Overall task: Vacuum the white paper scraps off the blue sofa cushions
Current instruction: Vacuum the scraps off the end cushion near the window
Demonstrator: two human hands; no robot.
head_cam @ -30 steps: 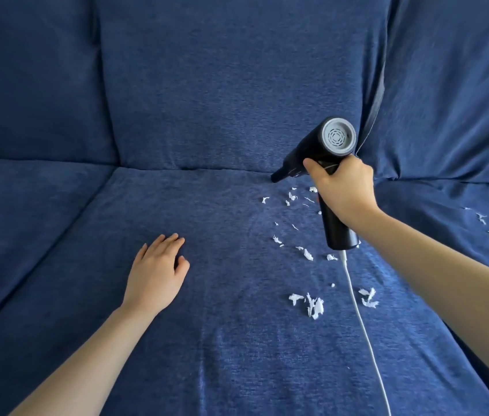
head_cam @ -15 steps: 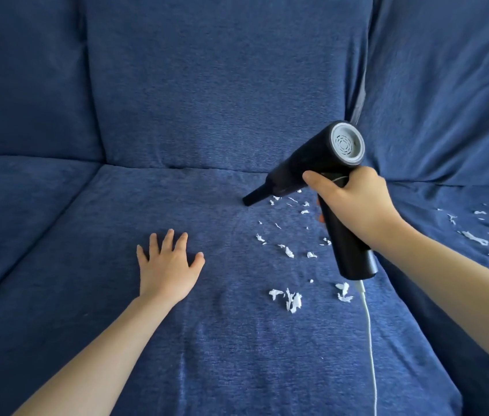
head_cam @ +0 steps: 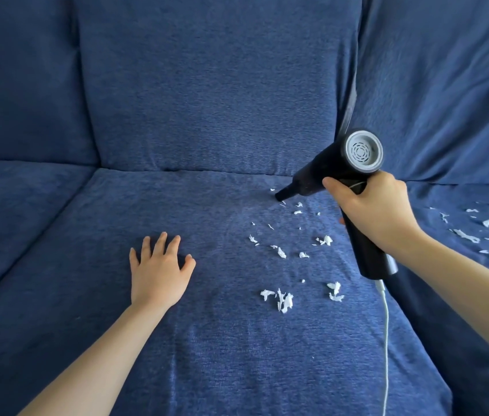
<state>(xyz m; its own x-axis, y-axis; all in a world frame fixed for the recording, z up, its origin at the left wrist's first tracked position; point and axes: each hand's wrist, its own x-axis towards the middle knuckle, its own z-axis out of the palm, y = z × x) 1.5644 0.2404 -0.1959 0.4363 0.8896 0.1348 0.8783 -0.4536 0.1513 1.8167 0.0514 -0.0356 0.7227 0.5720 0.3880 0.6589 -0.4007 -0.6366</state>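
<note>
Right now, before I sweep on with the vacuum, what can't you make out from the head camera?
- Nozzle tip of the handheld vacuum: whether it touches the middle seat cushion cannot be told from this angle.
- Any scraps under the right hand and the vacuum's handle: hidden.
- Scraps on the right seat cushion: cut off by the right edge.
- White cable: runs out of the bottom edge.
- Whether the vacuum is running: nothing shows it.

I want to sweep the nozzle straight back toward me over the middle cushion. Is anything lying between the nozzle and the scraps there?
Nothing visible does. The vacuum in the right hand has its nozzle at the far edge of the paper scraps, with only bare blue cushion between. The left hand rests flat well to the left.
</note>
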